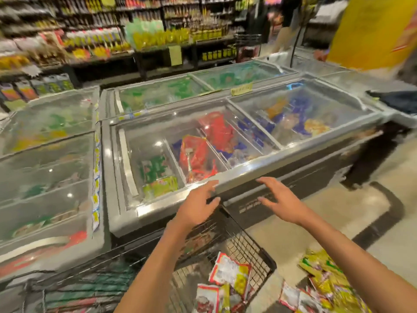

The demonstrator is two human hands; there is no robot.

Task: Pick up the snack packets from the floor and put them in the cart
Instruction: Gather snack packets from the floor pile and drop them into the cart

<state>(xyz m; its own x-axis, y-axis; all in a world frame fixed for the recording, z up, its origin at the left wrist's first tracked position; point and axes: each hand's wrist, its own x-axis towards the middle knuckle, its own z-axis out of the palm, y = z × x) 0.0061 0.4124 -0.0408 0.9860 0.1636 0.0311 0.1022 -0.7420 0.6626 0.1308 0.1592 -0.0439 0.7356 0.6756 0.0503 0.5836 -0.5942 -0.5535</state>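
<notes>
Bottom centre: black wire cart [267, 262], w/ several snack packets [230, 274] lying loose inside, white-red-yellow wrappers, a few overlapping. Lower right, on the pale floor [293, 236] just beside the cart: more snack packets in a pile [327, 283], yellow-green ones on top of white-red ones, none in either hand. Both forearms reach up from the bottom edge. Left hand [196, 205], centre frame above the cart's far end: fingers straight, slightly spread, palm down, holding nothing. Right hand [283, 199] just to its right: fingers spread wide, lightly bent, also holding nothing. Fingertips of both sit at the front rim of the freezer; can't tell if touching it. Mid-frame: chest freezer [248, 171] w/ sliding glass lids, split into compartments; green packs in the left one, red bags in the middle, blue and orange packs on the right. More glass-top freezers left and behind, contents blurred green and yellow. Top of frame: shelves [90, 39] of bottles and jars, too blurred to read. Upper right: a big yellow sign [370, 30].
</notes>
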